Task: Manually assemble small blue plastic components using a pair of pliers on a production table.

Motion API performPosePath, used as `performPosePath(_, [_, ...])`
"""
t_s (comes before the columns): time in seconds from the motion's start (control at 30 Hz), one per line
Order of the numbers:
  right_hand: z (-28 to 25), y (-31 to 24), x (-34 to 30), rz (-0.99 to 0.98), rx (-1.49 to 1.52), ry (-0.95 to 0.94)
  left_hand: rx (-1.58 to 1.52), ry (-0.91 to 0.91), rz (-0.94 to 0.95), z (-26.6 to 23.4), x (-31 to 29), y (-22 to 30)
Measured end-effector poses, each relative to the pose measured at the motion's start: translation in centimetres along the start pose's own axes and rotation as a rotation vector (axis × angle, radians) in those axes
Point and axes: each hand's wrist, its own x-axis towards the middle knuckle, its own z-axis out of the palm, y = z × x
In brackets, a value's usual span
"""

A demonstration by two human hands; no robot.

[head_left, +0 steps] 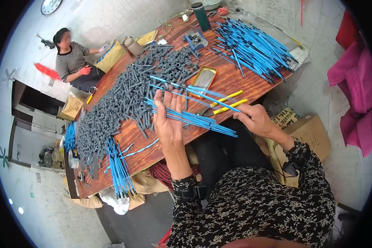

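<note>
My left hand is palm up with its fingers stretched out, and a small bunch of thin blue rods lies across it, kept in by the thumb. The rods have dark tips and point down to the right over my lap. My right hand pinches the near end of a blue rod. That rod slants up to the left, above the left fingers, and part of it is smeared by motion. A second blue streak beside it is too blurred to tell apart. Beneath, a big pile of dark grey plastic pieces covers much of the wooden table.
A large heap of blue rods lies at the far right, another bunch at the near left edge. Two yellow sticks and a shallow tin lie near my right hand. A person sits across. A cardboard box stands right.
</note>
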Motion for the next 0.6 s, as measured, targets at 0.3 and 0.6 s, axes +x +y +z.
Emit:
performPosePath(0.3, [1.0, 0.0, -0.5, -0.204, -0.336, 0.158, 0.046, 0.048, 0.019, -0.8, 0.5, -0.7])
performPosePath(0.6, [1.5, -0.2, -1.1, -0.128, -0.169, 0.035, 0.074, 0.09, -0.004, -3.0, 1.1, -0.8])
